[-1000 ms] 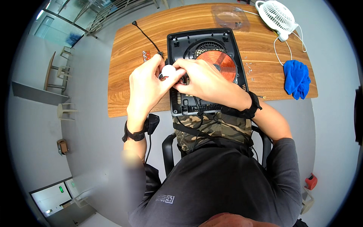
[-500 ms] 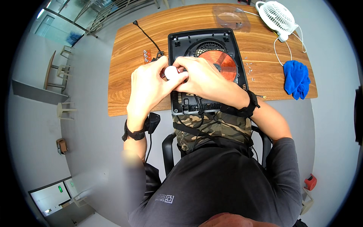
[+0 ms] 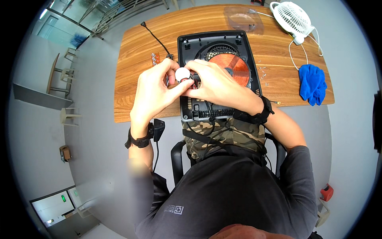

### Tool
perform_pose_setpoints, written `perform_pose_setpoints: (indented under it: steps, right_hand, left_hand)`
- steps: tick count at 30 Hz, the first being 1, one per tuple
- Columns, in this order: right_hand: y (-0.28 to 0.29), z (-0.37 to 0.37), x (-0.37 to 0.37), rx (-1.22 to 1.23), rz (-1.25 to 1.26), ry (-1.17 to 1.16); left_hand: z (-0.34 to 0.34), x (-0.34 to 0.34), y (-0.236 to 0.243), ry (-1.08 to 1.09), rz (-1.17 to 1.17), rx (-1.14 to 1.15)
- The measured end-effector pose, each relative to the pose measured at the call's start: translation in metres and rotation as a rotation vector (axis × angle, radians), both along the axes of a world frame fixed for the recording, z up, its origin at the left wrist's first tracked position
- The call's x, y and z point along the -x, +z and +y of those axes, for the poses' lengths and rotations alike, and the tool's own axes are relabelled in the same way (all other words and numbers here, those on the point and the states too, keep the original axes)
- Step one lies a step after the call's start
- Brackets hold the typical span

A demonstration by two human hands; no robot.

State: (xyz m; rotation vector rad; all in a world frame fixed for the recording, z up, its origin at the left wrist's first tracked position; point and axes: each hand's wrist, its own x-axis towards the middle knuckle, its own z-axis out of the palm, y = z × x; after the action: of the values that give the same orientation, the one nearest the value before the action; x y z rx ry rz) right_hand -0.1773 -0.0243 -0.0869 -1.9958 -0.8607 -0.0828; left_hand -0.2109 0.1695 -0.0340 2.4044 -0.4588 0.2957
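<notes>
Left hand: We see the left hand (image 3: pixel 153 81) at the left side of the housing (image 3: pixel 193 47), its thumb and fingers pinching a white disc (image 3: pixel 183 73). A pinch on the rim alone could let the disc twist out.

Orange strip: It lies left of the housing, beyond the left hand, with silver dots on it. An outward nudge of the knuckles could push it along the table (image 3: pixel 135 71).

Cord: The black cord (image 3: pixel 156 38) runs left of the housing, above the hand. A sleeve or wrist lead could snag it.

White disc: We find it over the housing's left edge, between both hands, with a bit of red wire (image 3: pixel 193 84) beneath. Hard turning could strain that wire.

Right hand: The right hand (image 3: pixel 209 81) reaches across the housing, fingers bent in against the disc; we cannot tell whether they clasp disc or wire.

Coil: The copper coil (image 3: pixel 232 65) sits inside the housing, near the right forearm. Leaning there could scrape its windings.

Screws: Small screws (image 3: pixel 263 74) lie loose just right of the housing. A sliding housing could scatter them.

Cloth: The blue cloth (image 3: pixel 312 83) lies well right of the housing, drooping over the table's edge.
</notes>
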Motion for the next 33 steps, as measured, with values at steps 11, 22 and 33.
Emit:
perform_pose_setpoints:
  steps: [11,22,33]
  right_hand:
    - [-0.001,-0.003,0.000,-0.034,0.016,0.051]
    - [0.001,-0.002,0.002,-0.062,-0.024,0.026]
    - [0.004,-0.004,0.000,0.009,-0.022,-0.021]
  left_hand:
    - [-0.001,-0.003,-0.001,0.024,-0.088,-0.124]
    - [0.003,-0.004,-0.001,-0.003,-0.011,-0.082]
    - [-0.001,-0.005,-0.004,0.013,-0.011,-0.013]
